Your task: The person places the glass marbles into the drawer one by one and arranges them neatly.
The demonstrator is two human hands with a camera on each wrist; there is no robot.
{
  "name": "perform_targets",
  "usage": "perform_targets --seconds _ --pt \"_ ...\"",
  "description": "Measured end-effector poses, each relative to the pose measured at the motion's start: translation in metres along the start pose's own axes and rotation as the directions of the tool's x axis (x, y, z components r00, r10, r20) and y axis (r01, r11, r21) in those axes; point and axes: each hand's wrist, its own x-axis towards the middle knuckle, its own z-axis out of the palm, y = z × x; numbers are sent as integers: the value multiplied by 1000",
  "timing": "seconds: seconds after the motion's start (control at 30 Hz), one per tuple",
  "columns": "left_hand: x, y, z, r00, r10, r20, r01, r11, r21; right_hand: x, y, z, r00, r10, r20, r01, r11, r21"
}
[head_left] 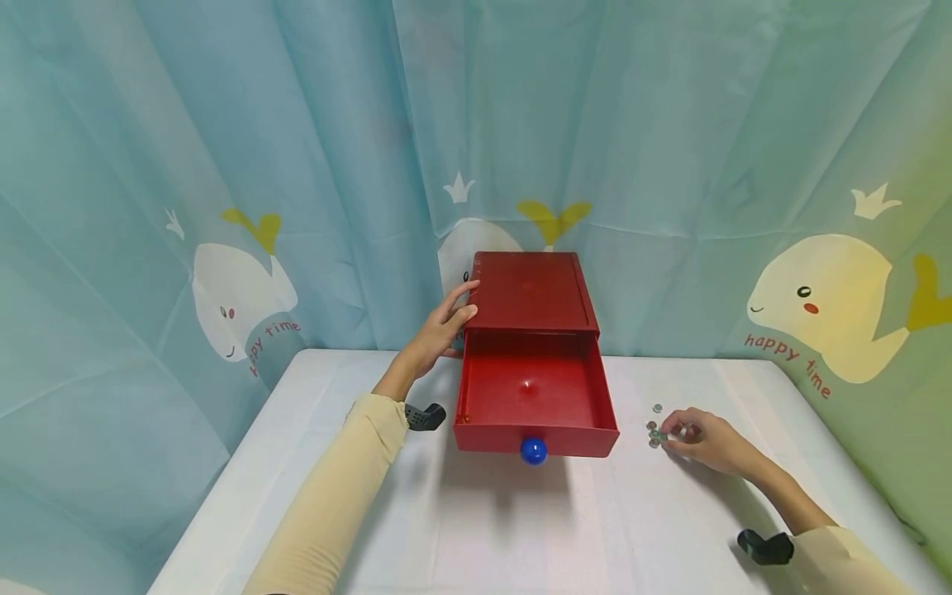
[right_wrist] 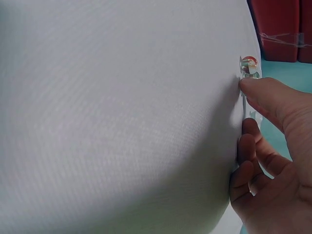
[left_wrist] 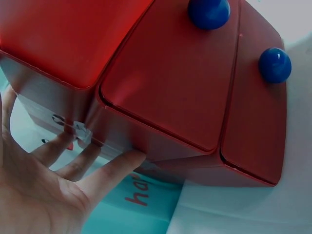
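A red box [head_left: 531, 291] stands at the back of the white table [head_left: 513, 529], its drawer [head_left: 531, 388] with a blue knob [head_left: 533, 450] pulled out and empty. My left hand [head_left: 452, 321] rests with straight fingers [left_wrist: 114, 168] against the box's left side [left_wrist: 122, 129]; two blue knobs [left_wrist: 209, 12] show in the left wrist view. To the right of the drawer, my right hand [head_left: 687, 434] lies on the table over several small glass beads [head_left: 655, 431]. Its fingers [right_wrist: 251, 151] are curled, clear beads glint between them, and more beads [right_wrist: 249, 66] lie at the thumb tip.
A blue curtain [head_left: 223, 165] printed with whales hangs close behind the table and around its sides. One bead [head_left: 658, 408] lies apart, farther back. The table's front edge lies near my body.
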Motion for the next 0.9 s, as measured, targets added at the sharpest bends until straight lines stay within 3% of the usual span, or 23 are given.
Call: perform_targets --seconds 0.9 --pt "-1 0 1 1000 0 -8 0 1000 1 0 -6 -13 997 -57 50 59 998 -23"
